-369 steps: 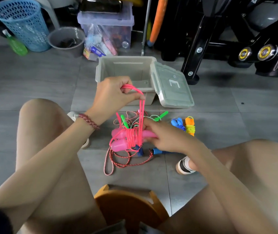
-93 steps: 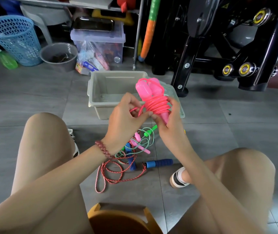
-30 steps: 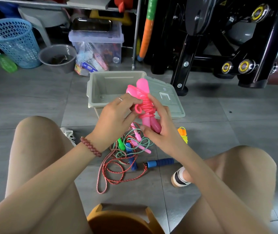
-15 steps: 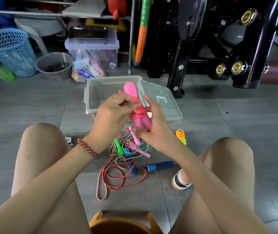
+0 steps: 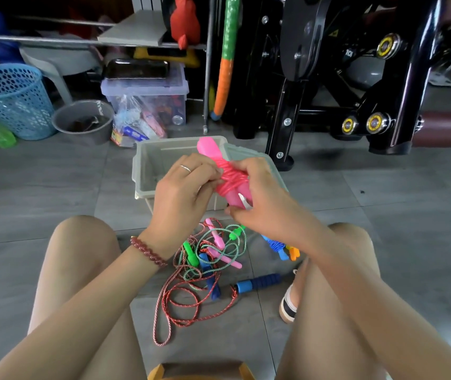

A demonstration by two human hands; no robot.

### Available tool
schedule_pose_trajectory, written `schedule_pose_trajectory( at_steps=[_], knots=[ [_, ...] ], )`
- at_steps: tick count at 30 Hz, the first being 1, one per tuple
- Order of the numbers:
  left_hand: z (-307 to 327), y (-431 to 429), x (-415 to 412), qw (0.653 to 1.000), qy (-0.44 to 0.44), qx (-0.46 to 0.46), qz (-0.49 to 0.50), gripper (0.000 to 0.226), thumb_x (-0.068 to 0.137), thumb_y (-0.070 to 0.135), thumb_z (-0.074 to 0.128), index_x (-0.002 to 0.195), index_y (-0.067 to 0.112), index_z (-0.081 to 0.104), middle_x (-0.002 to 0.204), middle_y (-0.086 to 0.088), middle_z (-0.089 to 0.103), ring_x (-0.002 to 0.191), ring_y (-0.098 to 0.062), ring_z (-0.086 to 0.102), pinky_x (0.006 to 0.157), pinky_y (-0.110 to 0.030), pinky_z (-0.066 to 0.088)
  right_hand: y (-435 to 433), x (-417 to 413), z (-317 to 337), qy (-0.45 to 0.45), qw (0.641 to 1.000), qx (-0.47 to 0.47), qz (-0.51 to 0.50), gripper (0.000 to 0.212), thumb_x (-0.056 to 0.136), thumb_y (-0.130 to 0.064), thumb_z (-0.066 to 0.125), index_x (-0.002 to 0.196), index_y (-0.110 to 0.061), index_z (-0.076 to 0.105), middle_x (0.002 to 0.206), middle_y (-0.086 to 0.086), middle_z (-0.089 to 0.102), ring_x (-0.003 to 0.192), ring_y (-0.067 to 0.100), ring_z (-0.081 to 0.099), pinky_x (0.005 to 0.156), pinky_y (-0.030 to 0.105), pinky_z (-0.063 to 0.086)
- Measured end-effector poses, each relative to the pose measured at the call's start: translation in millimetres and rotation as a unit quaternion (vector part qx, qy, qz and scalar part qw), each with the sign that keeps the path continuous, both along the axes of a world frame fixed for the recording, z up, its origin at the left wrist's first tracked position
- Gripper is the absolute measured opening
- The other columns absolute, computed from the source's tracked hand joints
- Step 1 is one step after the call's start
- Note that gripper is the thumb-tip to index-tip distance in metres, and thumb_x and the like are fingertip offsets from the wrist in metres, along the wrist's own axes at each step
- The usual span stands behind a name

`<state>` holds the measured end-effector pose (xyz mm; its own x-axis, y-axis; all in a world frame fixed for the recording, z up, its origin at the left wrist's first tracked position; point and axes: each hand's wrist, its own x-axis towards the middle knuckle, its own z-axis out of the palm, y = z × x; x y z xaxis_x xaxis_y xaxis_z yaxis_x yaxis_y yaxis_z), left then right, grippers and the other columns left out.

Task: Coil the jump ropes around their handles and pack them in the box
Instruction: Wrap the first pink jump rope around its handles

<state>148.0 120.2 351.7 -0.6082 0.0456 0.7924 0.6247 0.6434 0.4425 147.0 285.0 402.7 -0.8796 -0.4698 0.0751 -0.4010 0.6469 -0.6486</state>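
Observation:
Both my hands hold a pink jump rope (image 5: pixel 227 174), its cord coiled tightly round its two pink handles, in front of the open grey box (image 5: pixel 147 171). My left hand (image 5: pixel 183 193) pinches the coil from the left. My right hand (image 5: pixel 260 198) grips the handles' lower part. On the floor between my knees lies a tangle of loose ropes (image 5: pixel 207 261): a red-white cord, a green cord with green handles and thin pink handles. A blue foam handle (image 5: pixel 260 282) lies to its right. A coiled blue rope and an orange one (image 5: pixel 283 249) show partly behind my right forearm.
The box's lid (image 5: pixel 249 156) hangs open on its right side. Behind stand a blue basket (image 5: pixel 13 100), a grey bucket (image 5: pixel 84 124), a clear storage bin (image 5: pixel 147 97) and a black exercise machine (image 5: pixel 328 78). A wooden stool edge (image 5: pixel 199 370) is under me.
The last loose bit of pink cord has been drawn into the coil. My hands and the bundle stay in front of the box, and my view has tilted up slightly.

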Motion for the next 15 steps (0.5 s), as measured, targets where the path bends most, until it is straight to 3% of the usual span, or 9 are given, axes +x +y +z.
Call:
schedule_pose_trajectory(
  at_steps=[5, 8, 12, 15],
  knots=[
    [-8, 34, 8, 0.994, -0.044, 0.045, -0.084, 0.006, 0.082, 0.0, 0.065, 0.08, 0.004, 0.062, 0.09, -0.004, 0.062, 0.085, -0.019, 0.061, 0.073, -0.038, 0.052, 34, 22, 0, 0.003, 0.998, 0.034, -0.052, 0.058, 0.078, -0.016, 0.071, 0.125, -0.011, 0.038, 0.112, -0.003, 0.031, 0.094, 0.022, 0.056, 0.083, 0.04, 0.045],
    [-10, 51, 11, 0.985, -0.093, 0.064, -0.128, 0.01, 0.084, 0.006, 0.063, 0.077, -0.001, 0.065, 0.088, -0.007, 0.063, 0.082, -0.017, 0.061, 0.07, -0.036, 0.053, 50, 36, -5, 0.028, 0.995, 0.029, -0.09, 0.051, 0.076, -0.013, 0.069, 0.119, -0.011, 0.042, 0.111, -0.004, 0.032, 0.091, 0.022, 0.057, 0.081, 0.044, 0.046],
    [-19, 63, 11, 0.976, -0.14, 0.064, -0.152, 0.011, 0.083, 0.015, 0.065, 0.079, 0.005, 0.068, 0.087, -0.001, 0.063, 0.082, -0.019, 0.061, 0.067, -0.037, 0.052, 66, 47, -20, 0.001, 0.996, -0.009, -0.092, 0.052, 0.075, -0.017, 0.075, 0.116, -0.01, 0.044, 0.111, -0.002, 0.037, 0.089, 0.006, 0.048, 0.081, 0.026, 0.041],
    [-25, 69, 13, 0.972, -0.17, 0.043, -0.155, 0.014, 0.081, 0.02, 0.065, 0.078, 0.007, 0.069, 0.087, 0.002, 0.063, 0.086, -0.018, 0.058, 0.07, -0.039, 0.05, 71, 56, -32, -0.001, 0.994, 0.02, -0.107, 0.055, 0.075, -0.023, 0.078, 0.117, -0.012, 0.044, 0.111, -0.003, 0.035, 0.091, 0.018, 0.056, 0.077, 0.034, 0.043]
  ],
)
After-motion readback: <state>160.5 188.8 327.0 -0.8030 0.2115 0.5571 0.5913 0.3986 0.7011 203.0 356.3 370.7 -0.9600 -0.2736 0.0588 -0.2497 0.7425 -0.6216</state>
